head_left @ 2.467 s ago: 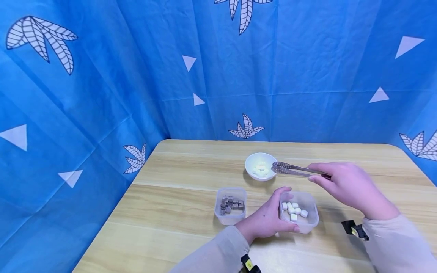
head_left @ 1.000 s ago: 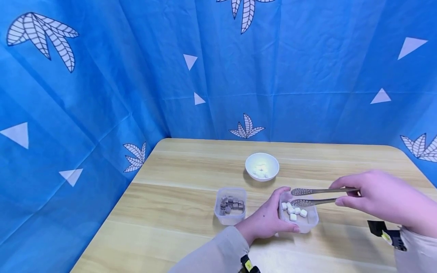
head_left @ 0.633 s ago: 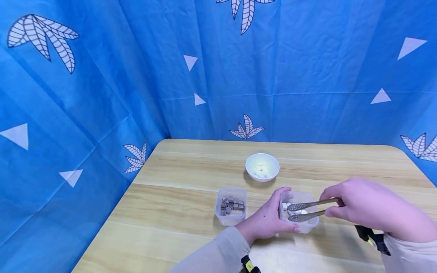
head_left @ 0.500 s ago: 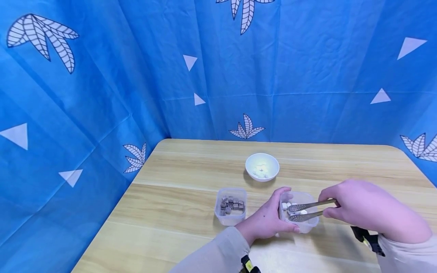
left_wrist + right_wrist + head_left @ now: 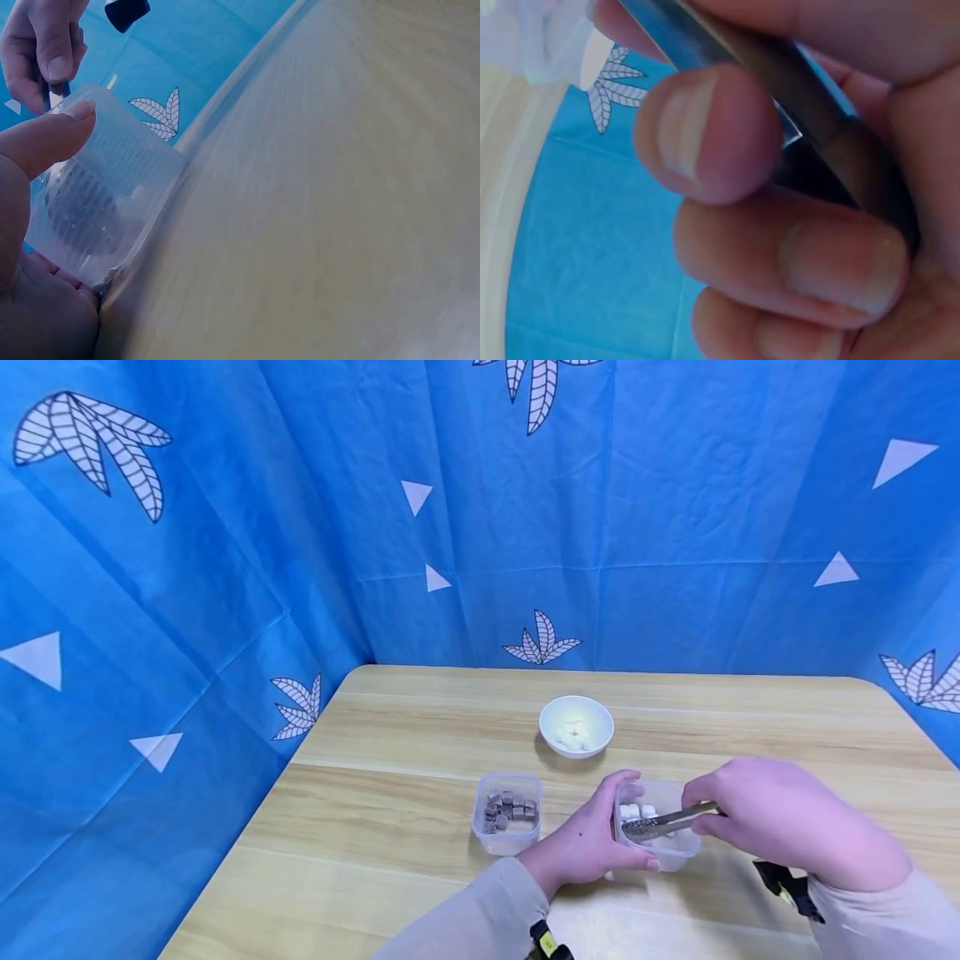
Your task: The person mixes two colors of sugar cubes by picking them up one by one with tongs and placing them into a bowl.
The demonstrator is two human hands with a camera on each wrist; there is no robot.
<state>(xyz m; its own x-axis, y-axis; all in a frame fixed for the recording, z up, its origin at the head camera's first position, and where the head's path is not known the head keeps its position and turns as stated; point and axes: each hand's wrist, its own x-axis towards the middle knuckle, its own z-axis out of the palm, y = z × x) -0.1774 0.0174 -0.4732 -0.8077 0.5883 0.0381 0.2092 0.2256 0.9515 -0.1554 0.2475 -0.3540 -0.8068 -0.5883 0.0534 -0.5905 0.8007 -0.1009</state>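
My left hand (image 5: 588, 837) grips a clear plastic container (image 5: 678, 852), thumb along its near side and fingers round the far left corner. Several white cubes (image 5: 628, 812) lie inside it. My right hand (image 5: 780, 818) holds metal tongs (image 5: 675, 821) with perforated tips, which are lowered into the container and pressed nearly together. Whether a cube is between the tips cannot be seen. Through the container wall (image 5: 150, 180) in the left wrist view, the dotted tong tip (image 5: 79, 202) shows. In the right wrist view, my thumb and fingers (image 5: 705, 135) curl round the tongs' handle (image 5: 832, 127).
A white bowl (image 5: 551, 718) with several white pieces stands behind the containers. Left of my left hand is a second clear container (image 5: 504, 843) with several brown cubes. The wooden table (image 5: 360, 860) meets a blue patterned curtain (image 5: 675, 510) behind and at left.
The tongs have come from beside the bowl, down into the right container, and their tips have closed together. My left hand has kept its hold on the container.
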